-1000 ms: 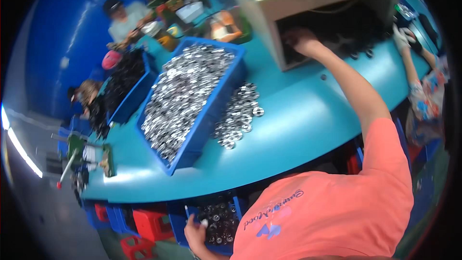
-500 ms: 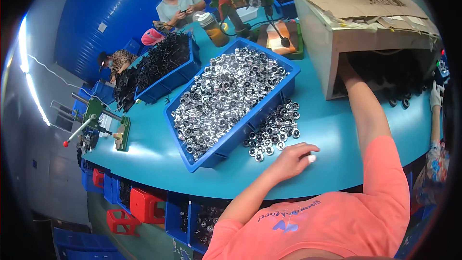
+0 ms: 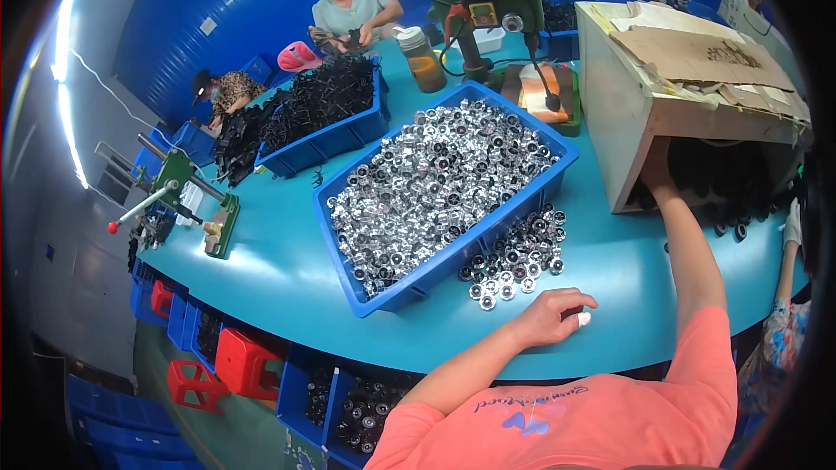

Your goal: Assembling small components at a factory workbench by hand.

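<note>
My left hand (image 3: 550,317) rests on the turquoise table with fingers loosely bent, a white wrap on the thumb, and nothing visible in it. Beside it lies a loose pile of small shiny wheel-like parts (image 3: 521,254), silver with dark centres. More of the same fill the large blue bin (image 3: 435,271) behind. My right hand (image 3: 658,172) reaches into the open front of a pale box (image 3: 615,126). Its fingers are hidden inside, so what they hold cannot be seen. Black ring-shaped parts (image 3: 740,231) lie in the box and spill from its opening.
A green drill press (image 3: 488,0) and a jar (image 3: 423,61) stand behind the bin. Left are a bin of black parts (image 3: 322,113) and a hand press (image 3: 222,224). Red stools (image 3: 244,361) stand below the table edge. Two people sit across; another person's gloved hand (image 3: 792,224) is at right.
The view has shifted, so the table's contents sit lower and further right. My right hand stays inside the box and my left hand on the table. The person across has moved their hands.
</note>
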A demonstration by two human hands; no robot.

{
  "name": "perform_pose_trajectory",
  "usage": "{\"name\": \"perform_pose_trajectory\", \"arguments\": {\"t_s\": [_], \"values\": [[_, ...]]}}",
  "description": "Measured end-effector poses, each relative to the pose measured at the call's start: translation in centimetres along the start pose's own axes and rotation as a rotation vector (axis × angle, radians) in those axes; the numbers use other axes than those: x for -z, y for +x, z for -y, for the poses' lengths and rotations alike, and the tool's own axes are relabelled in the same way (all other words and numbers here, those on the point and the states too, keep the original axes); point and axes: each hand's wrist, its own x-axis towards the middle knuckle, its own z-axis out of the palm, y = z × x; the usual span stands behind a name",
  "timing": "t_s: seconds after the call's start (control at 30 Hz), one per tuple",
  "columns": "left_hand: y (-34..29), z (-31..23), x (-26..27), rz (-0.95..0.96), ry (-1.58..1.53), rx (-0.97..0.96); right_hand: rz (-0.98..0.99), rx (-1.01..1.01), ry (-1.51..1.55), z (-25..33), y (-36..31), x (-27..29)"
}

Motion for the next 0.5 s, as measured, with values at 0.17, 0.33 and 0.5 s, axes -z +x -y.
{"name": "perform_pose_trajectory", "arguments": {"t_s": [0.17,0.33,0.5], "values": [[-0.3,0.4,-0.1,-0.016,-0.051,0.064,0.113,-0.144,0.249,1.8,-1.3,4.6],[-0.1,0.5,-0.6,-0.039,-0.056,0.08,0.291,-0.257,0.335,1.4,-2.1,6.6],[-0.4,0.1,-0.4,-0.048,-0.059,0.171,0.295,-0.287,0.364,1.5,-3.1,7.6]]}}
